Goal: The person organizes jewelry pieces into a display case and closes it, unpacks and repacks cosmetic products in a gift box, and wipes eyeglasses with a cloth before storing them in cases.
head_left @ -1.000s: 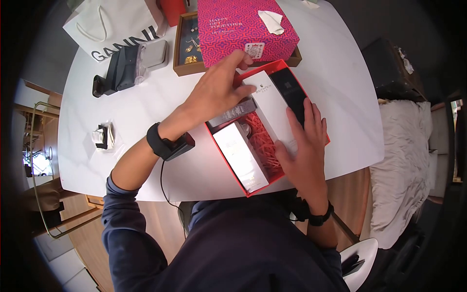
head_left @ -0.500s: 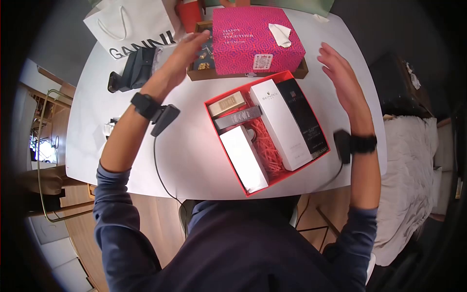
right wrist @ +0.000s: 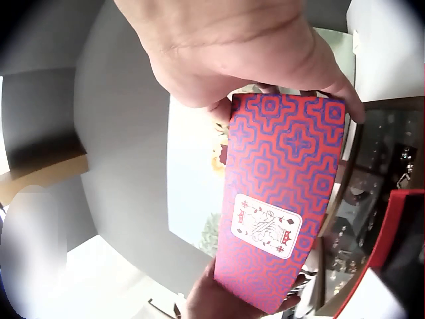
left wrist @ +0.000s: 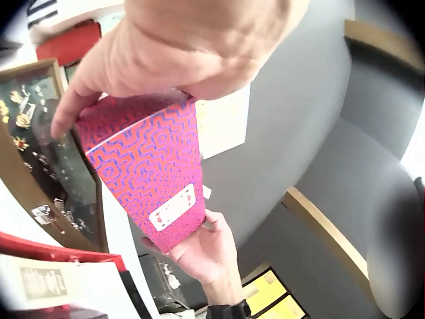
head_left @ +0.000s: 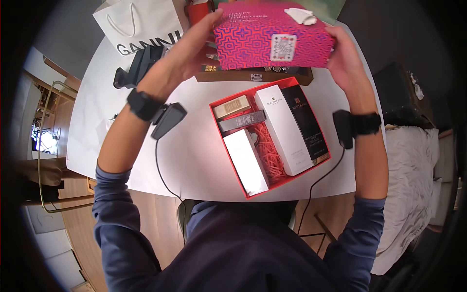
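A pink box (head_left: 253, 46) with a red-and-purple maze pattern and a playing-card label is held between both hands. My left hand (head_left: 192, 53) grips its left end. On the opposite end my right hand (head_left: 348, 61) has its thumb and fingers around the edges, as the right wrist view shows. Crumpled white tissue (head_left: 300, 16) lies on its lid. Raised in the hands, the box stands over a wooden display case (head_left: 253, 77), whose glass shows jewellery (left wrist: 23, 119) in the left wrist view.
Nearer me, an open red box (head_left: 227, 152) holds a long white carton (head_left: 284, 131), a black carton (head_left: 305, 124), several smaller cartons and red shredded paper. A white paper bag (head_left: 141, 24) and dark cases (head_left: 143, 65) stand at the left. Cables hang from both wrist cameras.
Both hands left the red box and its cartons, spread apart and took hold of the pink box. It has come up off the display case, its front now tilted toward me.
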`<state>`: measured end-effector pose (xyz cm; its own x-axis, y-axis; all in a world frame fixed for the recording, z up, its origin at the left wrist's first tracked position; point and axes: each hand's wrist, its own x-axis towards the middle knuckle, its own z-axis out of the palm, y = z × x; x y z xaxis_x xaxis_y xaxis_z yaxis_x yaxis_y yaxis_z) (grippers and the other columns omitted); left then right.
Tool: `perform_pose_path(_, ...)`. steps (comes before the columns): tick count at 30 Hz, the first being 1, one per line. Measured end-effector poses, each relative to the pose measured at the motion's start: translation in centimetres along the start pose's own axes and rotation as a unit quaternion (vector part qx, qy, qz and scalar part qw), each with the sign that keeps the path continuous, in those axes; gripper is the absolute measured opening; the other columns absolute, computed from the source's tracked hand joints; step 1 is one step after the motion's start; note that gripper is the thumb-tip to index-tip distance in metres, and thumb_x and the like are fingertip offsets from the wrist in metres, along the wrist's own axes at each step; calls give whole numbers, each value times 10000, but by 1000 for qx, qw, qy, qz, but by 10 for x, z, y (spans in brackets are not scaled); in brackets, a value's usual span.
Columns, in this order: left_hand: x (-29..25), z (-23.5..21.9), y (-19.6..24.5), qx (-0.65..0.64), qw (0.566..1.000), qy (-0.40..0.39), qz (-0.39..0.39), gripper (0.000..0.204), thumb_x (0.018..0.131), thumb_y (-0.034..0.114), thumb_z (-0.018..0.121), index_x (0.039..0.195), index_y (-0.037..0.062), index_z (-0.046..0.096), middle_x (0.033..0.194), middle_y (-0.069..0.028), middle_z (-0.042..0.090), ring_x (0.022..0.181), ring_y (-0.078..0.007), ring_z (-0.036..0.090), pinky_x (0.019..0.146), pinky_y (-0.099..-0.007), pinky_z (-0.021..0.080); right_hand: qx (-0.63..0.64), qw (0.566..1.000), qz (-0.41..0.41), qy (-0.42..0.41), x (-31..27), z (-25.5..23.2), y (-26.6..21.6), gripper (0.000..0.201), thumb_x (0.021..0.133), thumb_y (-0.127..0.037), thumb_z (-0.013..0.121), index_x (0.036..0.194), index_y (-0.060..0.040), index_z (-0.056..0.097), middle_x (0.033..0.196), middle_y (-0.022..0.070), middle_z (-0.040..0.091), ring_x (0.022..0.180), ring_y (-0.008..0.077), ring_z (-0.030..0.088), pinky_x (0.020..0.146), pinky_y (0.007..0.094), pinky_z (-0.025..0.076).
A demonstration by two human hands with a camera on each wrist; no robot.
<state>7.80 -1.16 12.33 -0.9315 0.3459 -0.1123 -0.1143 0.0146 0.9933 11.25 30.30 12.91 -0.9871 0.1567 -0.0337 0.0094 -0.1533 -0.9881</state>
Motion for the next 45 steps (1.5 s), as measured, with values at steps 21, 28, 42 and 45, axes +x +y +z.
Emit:
perform_pose_path(21,-215,35,-60,-24,990,-117,-74,350,1072,398,589,1016,89,436,966,-33,538,937,-114,558,762,-283,465,75,997,16,5,-225,-41,52,796,916,-280,583,1595,26,304,1603,157,415,1507,273,364,1250,405,252)
perform_pose_path(28,-204,37,-88,11,995,-80,-56,366,1048,404,635,991,90,456,894,-5,493,840,-86,485,685,-247,405,33,996,79,9,-216,-51,64,745,905,-217,548,1575,38,347,1587,171,432,1484,264,397,1242,383,270)
perform_pose_path(42,-170,36,-110,29,999,32,7,386,977,353,751,944,115,449,863,2,554,771,-76,530,639,-230,403,17,997,72,-17,-207,-36,79,767,882,-64,506,1608,45,286,1605,166,420,1485,248,406,1232,366,276)
perform_pose_path(45,-171,34,-113,27,999,5,-40,341,992,309,735,974,131,444,958,-18,609,918,-121,596,751,-270,467,12,997,76,-16,-206,-38,86,748,894,-59,505,1605,43,297,1593,155,442,1473,241,422,1226,362,278)
